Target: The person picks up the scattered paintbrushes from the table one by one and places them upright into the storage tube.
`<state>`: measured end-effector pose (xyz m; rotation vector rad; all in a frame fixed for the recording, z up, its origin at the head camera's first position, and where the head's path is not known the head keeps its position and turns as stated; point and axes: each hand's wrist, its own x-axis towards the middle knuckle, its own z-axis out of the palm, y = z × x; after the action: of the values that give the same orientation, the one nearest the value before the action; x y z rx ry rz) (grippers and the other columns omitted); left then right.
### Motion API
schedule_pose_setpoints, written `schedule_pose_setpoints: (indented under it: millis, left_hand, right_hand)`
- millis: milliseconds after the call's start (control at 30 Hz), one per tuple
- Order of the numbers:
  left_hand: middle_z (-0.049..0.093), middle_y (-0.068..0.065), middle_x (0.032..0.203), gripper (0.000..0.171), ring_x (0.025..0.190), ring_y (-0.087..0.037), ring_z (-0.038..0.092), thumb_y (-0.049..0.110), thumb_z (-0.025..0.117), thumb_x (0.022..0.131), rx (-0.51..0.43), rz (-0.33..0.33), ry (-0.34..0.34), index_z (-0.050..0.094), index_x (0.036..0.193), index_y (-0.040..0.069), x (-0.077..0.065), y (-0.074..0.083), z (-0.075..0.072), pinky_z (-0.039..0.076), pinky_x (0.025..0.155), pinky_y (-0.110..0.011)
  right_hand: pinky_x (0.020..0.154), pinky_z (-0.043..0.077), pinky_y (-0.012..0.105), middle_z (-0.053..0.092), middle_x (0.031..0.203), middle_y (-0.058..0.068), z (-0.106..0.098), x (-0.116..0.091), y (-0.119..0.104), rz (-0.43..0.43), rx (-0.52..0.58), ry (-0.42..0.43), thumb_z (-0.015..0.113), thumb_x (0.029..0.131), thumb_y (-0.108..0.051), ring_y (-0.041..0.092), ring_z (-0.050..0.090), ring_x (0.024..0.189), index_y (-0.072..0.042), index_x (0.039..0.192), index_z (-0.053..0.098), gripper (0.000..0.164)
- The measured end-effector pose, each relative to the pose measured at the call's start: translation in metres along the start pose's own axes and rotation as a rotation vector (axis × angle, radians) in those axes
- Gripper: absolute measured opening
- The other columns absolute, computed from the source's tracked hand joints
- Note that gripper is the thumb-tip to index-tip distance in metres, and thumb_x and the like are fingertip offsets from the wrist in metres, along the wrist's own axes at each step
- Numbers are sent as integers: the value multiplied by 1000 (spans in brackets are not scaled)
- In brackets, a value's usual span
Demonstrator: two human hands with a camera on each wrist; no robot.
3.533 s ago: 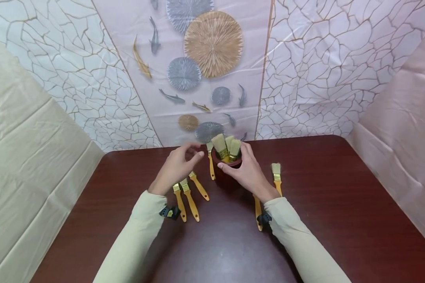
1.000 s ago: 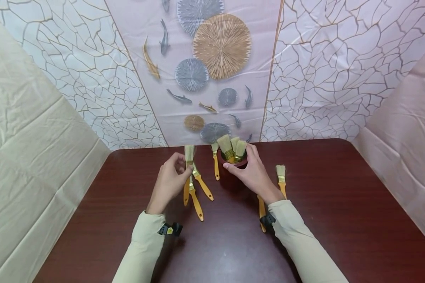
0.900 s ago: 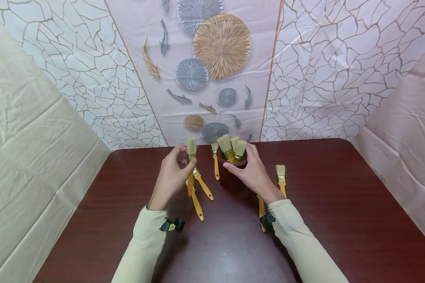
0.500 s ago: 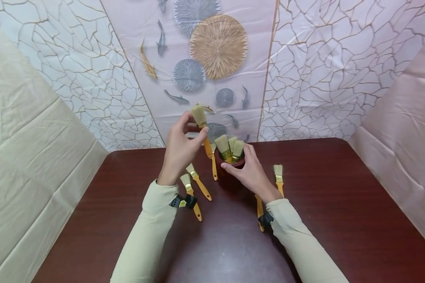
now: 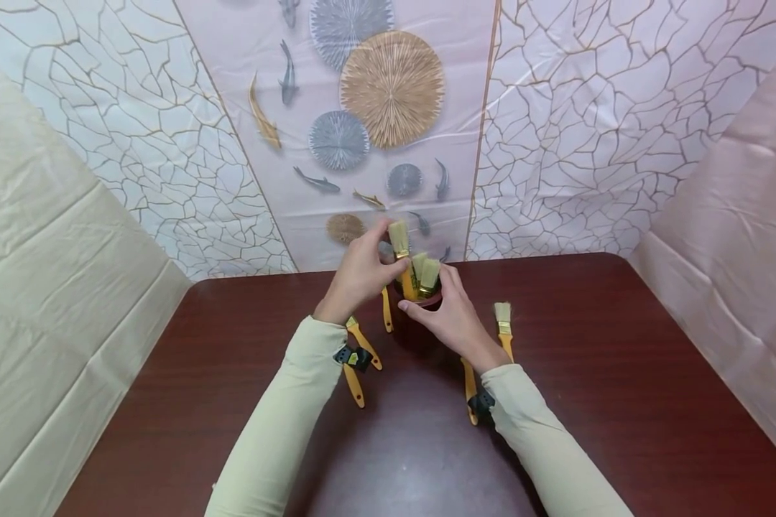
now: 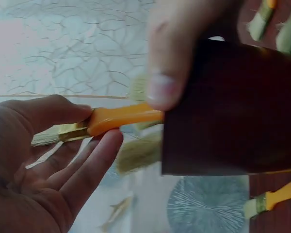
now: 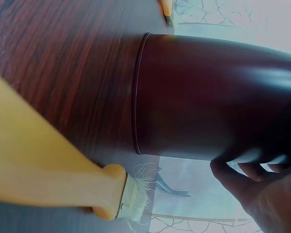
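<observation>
My left hand (image 5: 361,273) pinches a paintbrush (image 5: 399,238) near its metal ferrule, between thumb and fingers. The brush has pale bristles pointing up and a yellow handle pointing down at the mouth of a dark red cup. In the left wrist view the handle (image 6: 123,116) reaches right to the cup's rim. Standing upright on the table, the cup (image 7: 208,97) is held by my right hand (image 5: 455,316), thumb at the near rim and fingers around the far side. Several paintbrushes (image 5: 430,274) stand in it, bristles up; their handles are mostly hidden inside.
Left of the cup lie a brush (image 5: 386,310) beside it and two more, one brush (image 5: 365,346) and another brush (image 5: 353,386), partly under my left wrist. To the right are a brush (image 5: 503,316) and one brush (image 5: 469,388) by my right wrist. Patterned cloth backs the table (image 5: 621,373).
My left hand has picked up a paintbrush from the left group, lifted it and carried it right to over the cup. My right hand has stayed on the cup.
</observation>
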<state>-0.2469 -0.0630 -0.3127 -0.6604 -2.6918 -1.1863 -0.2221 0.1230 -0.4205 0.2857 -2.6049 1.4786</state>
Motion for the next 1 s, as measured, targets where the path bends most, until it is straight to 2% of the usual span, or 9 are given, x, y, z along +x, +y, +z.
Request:
schedule_pose_setpoints:
  millis: [100,233,367,467,567,667,800,1000]
  left_hand:
    - [70,-8,117,48,80,-17,72,19,73,102,16,-27,-60,54,146,13,-1,-5,5,60,72,-34]
    - [74,-8,107,35,74,-17,73,21,68,106,7,-40,-115,60,138,11,-4,-9,10,60,70,-33]
    - [76,-5,103,23,80,-18,70,24,65,107,100,-32,-135,68,126,12,-8,-10,14,55,72,-35]
    - [76,-3,103,20,87,-19,69,26,64,108,174,-25,-134,74,118,12,-10,-12,17,54,75,-37]
    - [74,-1,103,19,90,-21,68,28,67,106,223,-35,-102,79,113,15,-10,-13,19,53,74,-38]
    - [71,2,104,17,88,-20,65,29,70,104,247,-65,-42,78,115,18,-11,-15,21,52,69,-37]
    - [67,1,103,21,78,-17,61,28,74,101,241,-102,46,69,118,18,-13,-17,22,49,61,-35]
    - [63,1,104,28,79,-17,58,32,74,100,211,-114,132,62,121,18,-17,-24,25,48,63,-35]
  right_hand:
    - [105,48,55,32,162,5,0,0,-1,-5,1,1,75,85,-72,28,53,129,-19,166,26,109]
    - [104,48,54,34,159,4,0,1,-1,-16,0,9,75,86,-70,27,53,128,-20,165,28,105]
    - [104,47,54,34,160,4,1,0,0,-13,-2,5,75,87,-70,27,52,129,-21,166,28,104]
    - [105,47,54,32,161,4,2,-1,1,-7,0,2,75,87,-71,27,51,130,-20,166,27,106]
    - [106,46,55,33,161,4,2,-1,2,-9,1,12,76,87,-70,27,50,132,-18,166,27,107]
    - [107,45,54,34,159,5,2,-1,2,-15,1,23,77,87,-68,27,49,132,-17,166,27,106]
    - [104,46,51,36,156,5,2,-1,2,-25,5,27,77,88,-66,26,51,126,-18,166,27,104]
    - [101,47,49,38,154,5,2,0,2,-33,7,19,77,87,-67,25,54,120,-20,165,28,104]
